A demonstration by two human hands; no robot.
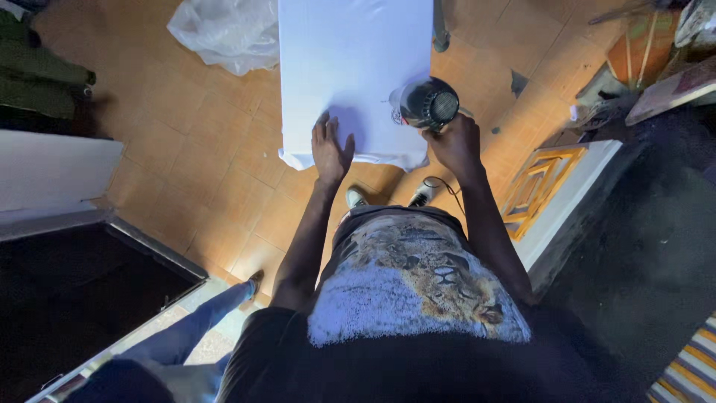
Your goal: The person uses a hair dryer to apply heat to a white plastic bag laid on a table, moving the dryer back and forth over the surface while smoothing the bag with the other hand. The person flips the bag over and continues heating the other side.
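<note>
left hand [331, 151] lies flat, fingers spread, pressed on the near edge of a white cloth [350, 67] spread over a narrow table. right hand [453, 142] is closed around the handle of a black heat gun [427, 104], held over the cloth's near right corner. a clear plastic bag [216, 33] lies on the tiled floor [216, 172], far left.

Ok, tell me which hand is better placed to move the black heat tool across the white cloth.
Right. The right hand already grips the black heat tool; the left hand lies flat on the white cloth.
</note>
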